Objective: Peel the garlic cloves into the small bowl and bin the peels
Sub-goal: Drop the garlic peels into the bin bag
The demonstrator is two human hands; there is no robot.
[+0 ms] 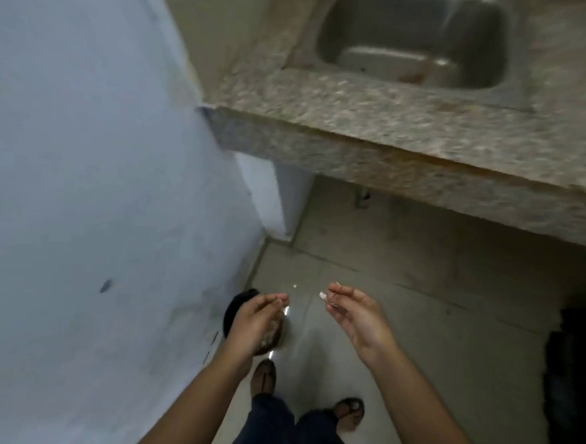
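Low against the wall stands a small dark bin [234,309], mostly hidden behind my left hand. My left hand [256,321] hangs over it on edge, fingers straight and together, palm turned to the right. Pale garlic peels [271,337] show just under that palm, over the bin's mouth; whether they touch the hand I cannot tell. My right hand [356,315] is held a little to the right of the bin, fingers loosely curled, with a small white garlic peel [323,295] at its fingertips. No bowl or garlic cloves are in view.
A speckled stone counter [376,124] with a steel sink [412,40] juts out above and ahead. A blue-grey wall [80,191] runs along the left. Tiled floor [433,316] lies below, with my sandalled feet and a dark object [573,376] at the right edge.
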